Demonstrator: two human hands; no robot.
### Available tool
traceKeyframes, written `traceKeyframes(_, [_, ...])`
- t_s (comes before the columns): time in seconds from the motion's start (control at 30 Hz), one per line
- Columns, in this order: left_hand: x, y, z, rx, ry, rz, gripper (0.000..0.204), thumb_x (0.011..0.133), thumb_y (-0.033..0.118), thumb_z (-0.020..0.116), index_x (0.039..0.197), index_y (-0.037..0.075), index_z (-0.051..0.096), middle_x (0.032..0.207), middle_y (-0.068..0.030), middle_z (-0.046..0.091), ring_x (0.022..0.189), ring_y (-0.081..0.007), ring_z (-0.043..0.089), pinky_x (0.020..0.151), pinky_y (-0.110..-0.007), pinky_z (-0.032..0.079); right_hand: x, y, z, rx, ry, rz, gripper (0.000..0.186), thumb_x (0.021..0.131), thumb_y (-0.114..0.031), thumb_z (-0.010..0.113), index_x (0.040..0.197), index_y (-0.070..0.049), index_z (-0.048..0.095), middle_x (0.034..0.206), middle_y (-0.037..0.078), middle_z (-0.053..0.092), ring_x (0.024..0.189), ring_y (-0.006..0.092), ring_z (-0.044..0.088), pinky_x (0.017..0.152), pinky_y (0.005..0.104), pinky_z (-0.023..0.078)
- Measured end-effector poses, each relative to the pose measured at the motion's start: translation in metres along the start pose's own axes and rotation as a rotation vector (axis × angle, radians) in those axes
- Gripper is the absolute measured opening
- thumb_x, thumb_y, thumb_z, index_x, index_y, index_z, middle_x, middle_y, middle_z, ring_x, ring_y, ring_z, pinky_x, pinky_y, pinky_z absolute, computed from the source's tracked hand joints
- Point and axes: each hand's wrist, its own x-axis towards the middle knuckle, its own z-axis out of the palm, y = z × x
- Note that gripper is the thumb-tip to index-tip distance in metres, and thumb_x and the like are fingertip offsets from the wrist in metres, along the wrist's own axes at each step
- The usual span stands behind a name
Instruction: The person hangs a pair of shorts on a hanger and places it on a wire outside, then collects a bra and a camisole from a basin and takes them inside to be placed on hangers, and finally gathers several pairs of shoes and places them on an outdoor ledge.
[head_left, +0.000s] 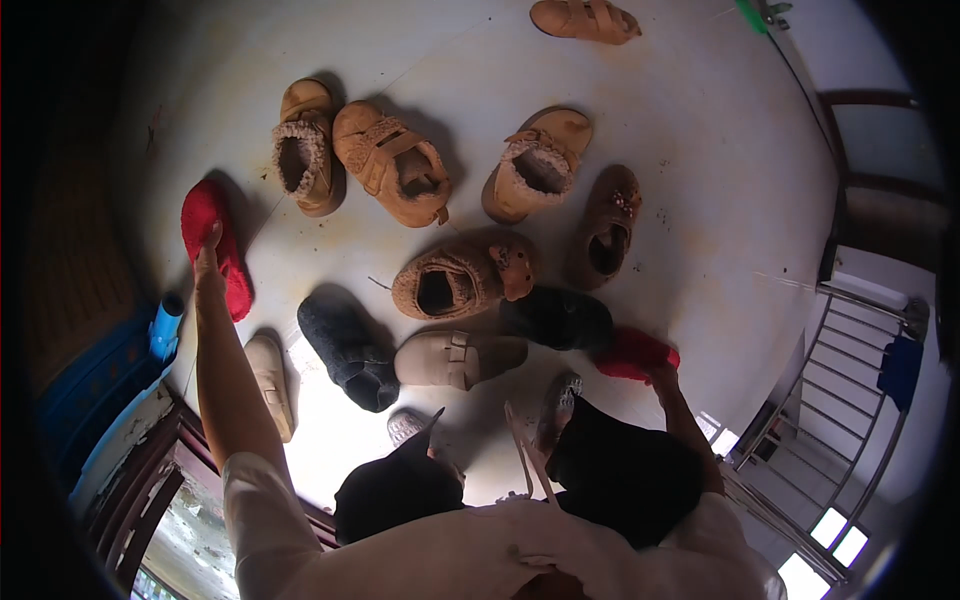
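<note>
While the left hand (208,262) holds the left red shoe (233,278) at the left side of the floor (700,190), the right hand (663,373) holds the near right end of the right red shoe (632,354), over on the near right. On the left, the thumb lies along the upper and the other fingers are hidden, closed about the shoe as far as can be seen; on the right, the fingers look narrow around the shoe's end, their tips mostly out of sight. I cannot tell whether either red shoe is lifted clear of the floor.

Between the hands, more footwear is spread out. Far left stand a fleece-trimmed tan shoe (311,128) and, just beside it, a strapped tan shoe (380,160); to their right is a second fleece-trimmed tan shoe (535,143). A brown shoe with beads (612,210) lies farther right, and a fuzzy brown shoe (485,262) sits in the middle. Nearer are a black shoe (347,345), a buckled beige shoe (435,360) and another black shoe (560,318) beside the right red shoe. A plain beige shoe (268,382) lies near left, and a tan sandal-like shoe (585,20) at the far edge. A blue crate (100,400) stands at the left, a metal rack (825,365) at the right.
</note>
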Motion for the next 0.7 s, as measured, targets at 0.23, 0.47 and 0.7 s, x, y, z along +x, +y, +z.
traceKeyframes(0.23, [-0.09, -0.012, 0.11, -0.378, 0.127, 0.191, 0.034, 0.083, 0.022, 0.067, 0.109, 0.0, 0.06, 0.104, -0.0078, 0.063, 0.096, -0.0195, 0.059, 0.089, -0.033, 0.046, -0.069, -0.097, -0.057, 0.547, 0.392, -0.428, 0.045, 0.085, -0.034, 0.054, 0.11, 0.004, 0.059, 0.094, 0.012, 0.067, 0.079, 0.0286, 0.063, 0.074, 0.0393, 0.051])
traceKeyframes(0.47, [-0.212, 0.011, 0.115, -0.765, -0.018, 0.245, 0.043, 0.092, 0.033, 0.055, 0.123, 0.004, 0.049, 0.119, -0.0074, 0.056, 0.107, -0.0192, 0.053, 0.093, -0.032, 0.043, -0.161, -0.302, -0.012, 1.008, -0.528, -0.684, 0.047, 0.091, -0.026, 0.05, 0.132, -0.005, 0.039, 0.128, 0.01, 0.05, 0.116, 0.0226, 0.05, 0.096, 0.0378, 0.042])
traceKeyframes(0.7, [-0.291, 0.018, 0.14, -0.419, -0.176, 0.47, 0.026, 0.081, 0.017, 0.073, 0.086, 0.003, 0.051, 0.079, 0.0019, 0.053, 0.069, -0.0076, 0.047, 0.054, -0.023, 0.039, -0.248, -0.39, 0.214, 0.679, -0.941, -0.753, 0.043, 0.092, -0.035, 0.055, 0.123, -0.008, 0.045, 0.119, 0.006, 0.051, 0.107, 0.0156, 0.05, 0.094, 0.0322, 0.039])
